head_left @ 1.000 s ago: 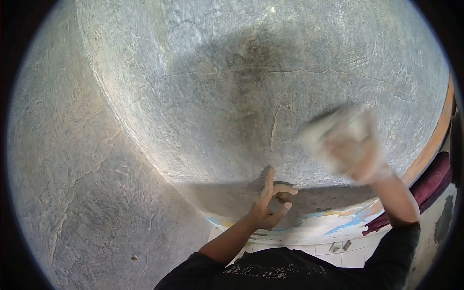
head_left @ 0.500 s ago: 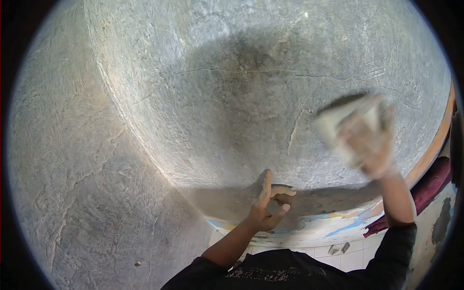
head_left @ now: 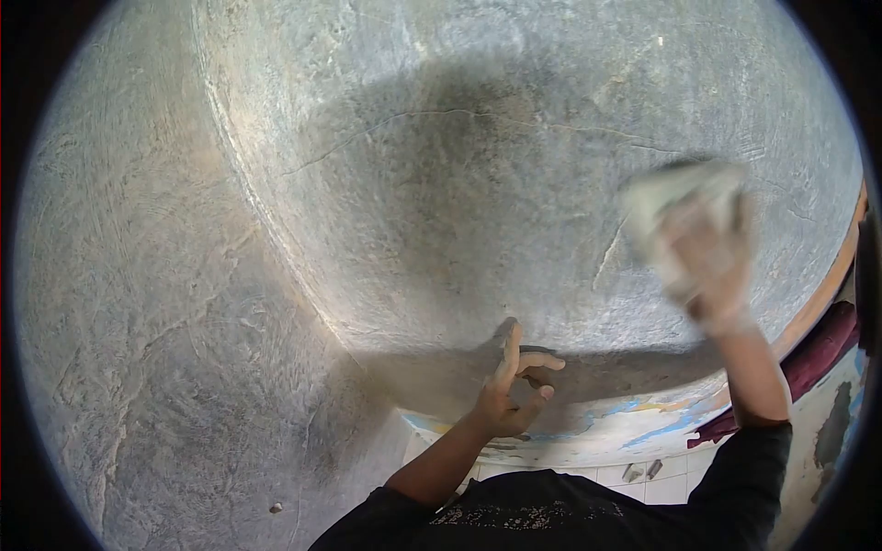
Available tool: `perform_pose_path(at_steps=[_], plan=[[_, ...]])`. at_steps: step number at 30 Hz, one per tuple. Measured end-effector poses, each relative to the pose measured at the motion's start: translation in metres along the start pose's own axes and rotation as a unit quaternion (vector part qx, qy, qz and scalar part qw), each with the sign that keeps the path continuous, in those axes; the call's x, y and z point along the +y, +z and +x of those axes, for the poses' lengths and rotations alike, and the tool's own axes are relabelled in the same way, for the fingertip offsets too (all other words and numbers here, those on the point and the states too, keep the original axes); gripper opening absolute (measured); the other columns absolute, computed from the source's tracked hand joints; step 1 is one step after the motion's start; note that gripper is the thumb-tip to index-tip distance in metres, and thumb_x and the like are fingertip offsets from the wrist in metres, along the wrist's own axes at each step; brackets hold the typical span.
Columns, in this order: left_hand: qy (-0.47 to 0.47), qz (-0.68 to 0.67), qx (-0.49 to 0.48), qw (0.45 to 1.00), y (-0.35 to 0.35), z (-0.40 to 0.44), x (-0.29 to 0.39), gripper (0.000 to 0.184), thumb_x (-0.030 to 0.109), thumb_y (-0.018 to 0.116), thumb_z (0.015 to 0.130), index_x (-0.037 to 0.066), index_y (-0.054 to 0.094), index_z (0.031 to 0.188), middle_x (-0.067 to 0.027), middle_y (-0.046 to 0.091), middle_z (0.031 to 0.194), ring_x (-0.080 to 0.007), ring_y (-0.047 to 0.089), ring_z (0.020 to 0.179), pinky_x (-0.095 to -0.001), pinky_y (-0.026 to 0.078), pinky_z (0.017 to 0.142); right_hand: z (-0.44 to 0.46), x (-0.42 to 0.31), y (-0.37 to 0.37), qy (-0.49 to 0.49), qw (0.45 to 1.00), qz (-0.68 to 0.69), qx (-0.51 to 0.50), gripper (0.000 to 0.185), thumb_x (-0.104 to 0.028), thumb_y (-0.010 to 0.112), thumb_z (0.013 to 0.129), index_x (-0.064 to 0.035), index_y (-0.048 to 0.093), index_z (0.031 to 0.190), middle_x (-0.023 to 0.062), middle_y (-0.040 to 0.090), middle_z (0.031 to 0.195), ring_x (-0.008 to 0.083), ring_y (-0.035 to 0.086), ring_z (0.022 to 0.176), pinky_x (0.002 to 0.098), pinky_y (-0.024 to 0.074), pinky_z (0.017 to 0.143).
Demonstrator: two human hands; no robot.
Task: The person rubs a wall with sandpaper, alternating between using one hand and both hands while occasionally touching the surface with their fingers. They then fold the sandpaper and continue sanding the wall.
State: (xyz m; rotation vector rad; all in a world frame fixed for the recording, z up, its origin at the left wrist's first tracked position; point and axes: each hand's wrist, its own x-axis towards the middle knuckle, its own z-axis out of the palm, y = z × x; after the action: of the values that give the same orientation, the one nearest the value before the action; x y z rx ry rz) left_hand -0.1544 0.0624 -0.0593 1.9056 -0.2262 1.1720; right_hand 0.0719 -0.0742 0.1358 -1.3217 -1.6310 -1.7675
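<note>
A grey plastered wall with thin cracks fills most of the head view. At the right, my right hand is closed on a pale flat pad and holds it against or very close to the wall. Motion blur hides the pad's exact kind and the fingertips. My left hand is raised at the lower middle, near the wall's lower part. Its index finger points up, the thumb stands apart, and nothing is in it.
An adjoining grey wall meets this one at a corner on the left. Flaking blue and white paint shows low down. Dark red cloth hangs at the right. Small grey pieces lie on the white tiled floor.
The view has turned slightly left, so the wall's cracks and corner appear farther right. My right hand and the pad have shifted a little across the wall. My left hand keeps its pose.
</note>
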Motion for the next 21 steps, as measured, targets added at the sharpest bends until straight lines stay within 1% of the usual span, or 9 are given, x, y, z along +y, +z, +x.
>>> perform_pose_path(at_steps=[4, 6, 9, 11, 13, 15, 17, 20, 21], plan=[[0.014, -0.001, 0.001, 1.000, -0.012, -0.004, 0.000, 0.088, 0.004, 0.056, 0.087, -0.008, -0.012, 0.143, -0.0177, 0.063, 0.105, -0.0176, 0.064, 0.074, -0.0285, 0.052, 0.070, -0.012, -0.034, 0.016, -0.241, 0.942, 0.202, -0.118, 0.033, -0.029, 0.051, 0.093, -0.0098, 0.058, 0.119, 0.0099, 0.064, 0.118, 0.0316, 0.055, 0.118, 0.0613, 0.0208, 0.110], [0.008, -0.015, 0.014, 1.000, -0.017, -0.008, 0.000, 0.088, 0.005, 0.056, 0.087, -0.008, -0.011, 0.143, -0.0176, 0.063, 0.106, -0.0174, 0.064, 0.075, -0.0286, 0.052, 0.070, 0.006, -0.005, -0.001, -0.109, 0.988, 0.022, -0.103, 0.033, -0.024, 0.056, 0.091, -0.0090, 0.058, 0.120, 0.0092, 0.064, 0.117, 0.0318, 0.056, 0.117, 0.0626, 0.0214, 0.109], [-0.012, -0.016, 0.001, 1.000, -0.025, -0.015, 0.001, 0.088, 0.005, 0.056, 0.088, -0.008, -0.011, 0.143, -0.0177, 0.063, 0.105, -0.0176, 0.063, 0.074, -0.0288, 0.052, 0.070, 0.020, 0.002, 0.004, 0.009, 0.999, -0.017, 0.036, 0.033, -0.011, 0.049, 0.088, -0.0062, 0.060, 0.118, 0.0128, 0.060, 0.123, 0.0309, 0.049, 0.124, 0.0601, 0.0261, 0.109], [-0.006, -0.032, 0.013, 0.999, -0.029, -0.017, 0.002, 0.085, 0.007, 0.057, 0.088, -0.009, -0.007, 0.143, -0.0168, 0.063, 0.106, -0.0170, 0.063, 0.076, -0.0285, 0.052, 0.070, 0.002, -0.032, 0.012, -0.122, 0.983, 0.051, -0.132, 0.033, -0.012, 0.054, 0.084, -0.0094, 0.063, 0.115, 0.0090, 0.061, 0.123, 0.0288, 0.051, 0.122, 0.0559, 0.0283, 0.110], [0.004, -0.050, 0.023, 0.998, -0.032, -0.019, 0.002, 0.083, 0.008, 0.058, 0.088, -0.010, -0.002, 0.143, -0.0159, 0.063, 0.107, -0.0164, 0.064, 0.077, -0.0283, 0.052, 0.070, 0.004, -0.061, 0.018, -0.321, 0.926, 0.150, -0.128, 0.032, -0.018, 0.060, 0.080, -0.0162, 0.066, 0.111, 0.0004, 0.062, 0.122, 0.0254, 0.053, 0.121, 0.0559, 0.0275, 0.110], [-0.003, -0.060, 0.041, 0.997, -0.038, -0.022, 0.000, 0.084, 0.011, 0.059, 0.089, -0.011, -0.001, 0.143, -0.0158, 0.063, 0.108, -0.0164, 0.064, 0.077, -0.0281, 0.052, 0.070, 0.009, -0.046, 0.027, -0.239, 0.965, 0.099, -0.041, 0.029, -0.026, 0.062, 0.083, -0.0168, 0.064, 0.110, -0.0004, 0.060, 0.124, 0.0187, 0.051, 0.123, 0.0540, 0.0256, 0.112], [-0.007, -0.045, 0.020, 0.999, -0.048, -0.025, 0.000, 0.086, 0.009, 0.057, 0.089, -0.009, -0.007, 0.143, -0.0170, 0.063, 0.108, -0.0172, 0.064, 0.076, -0.0287, 0.052, 0.070, 0.036, -0.022, -0.002, -0.006, 0.987, -0.105, -0.123, 0.031, -0.027, 0.062, 0.084, -0.0166, 0.062, 0.113, 0.0029, 0.061, 0.122, 0.0210, 0.051, 0.123, 0.0574, 0.0238, 0.111], [-0.019, -0.020, -0.006, 1.000, -0.057, -0.030, 0.004, 0.088, 0.007, 0.056, 0.088, -0.008, -0.012, 0.142, -0.0183, 0.062, 0.107, -0.0181, 0.064, 0.076, -0.0294, 0.052, 0.070, 0.039, -0.024, 0.011, -0.001, 0.998, -0.048, -0.049, 0.048, -0.045, 0.051, 0.090, -0.0052, 0.059, 0.117, 0.0109, 0.060, 0.123, 0.0287, 0.049, 0.125, 0.0607, 0.0226, 0.109], [-0.019, -0.011, -0.018, 1.000, -0.062, -0.029, 0.005, 0.088, 0.007, 0.056, 0.088, -0.008, -0.012, 0.143, -0.0184, 0.062, 0.108, -0.0183, 0.064, 0.076, -0.0297, 0.052, 0.071, 0.030, -0.045, 0.020, -0.096, 0.985, -0.084, -0.118, 0.049, -0.047, 0.051, 0.090, -0.0075, 0.060, 0.116, 0.0092, 0.059, 0.125, 0.0276, 0.049, 0.125, 0.0581, 0.0226, 0.110]])
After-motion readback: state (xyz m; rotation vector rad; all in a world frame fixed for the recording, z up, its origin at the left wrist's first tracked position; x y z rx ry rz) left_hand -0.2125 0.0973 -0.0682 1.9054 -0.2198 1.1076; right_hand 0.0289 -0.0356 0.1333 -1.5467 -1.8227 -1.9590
